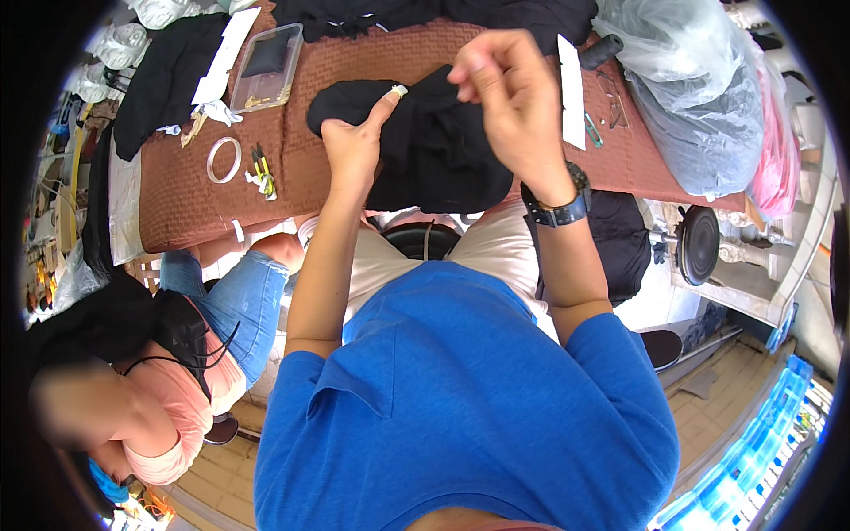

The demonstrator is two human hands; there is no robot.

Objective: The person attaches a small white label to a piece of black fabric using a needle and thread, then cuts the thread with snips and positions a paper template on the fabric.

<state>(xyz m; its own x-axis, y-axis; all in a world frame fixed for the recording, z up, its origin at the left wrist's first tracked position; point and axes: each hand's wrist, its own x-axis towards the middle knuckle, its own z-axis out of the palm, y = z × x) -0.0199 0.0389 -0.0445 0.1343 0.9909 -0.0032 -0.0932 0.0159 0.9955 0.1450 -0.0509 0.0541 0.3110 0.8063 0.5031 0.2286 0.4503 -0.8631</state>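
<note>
Black cloth lies bunched over the table's near edge and my lap. My left hand is closed on its upper left part, thumb on top and fingers hidden beneath. A small pale wrap or cap sits at that thumb's tip. Raised above the cloth's right side is my right hand, its thumb and fingers drawn together in a pinch. Anything held in that pinch is too fine or blurred to see. A dark watch circles my right wrist.
On the brown-covered table are a clear plastic box, a pale ring, yellow-and-black snips, a black thread cone, eyeglasses and white strips. Big plastic bags stand right. A person sits at my left.
</note>
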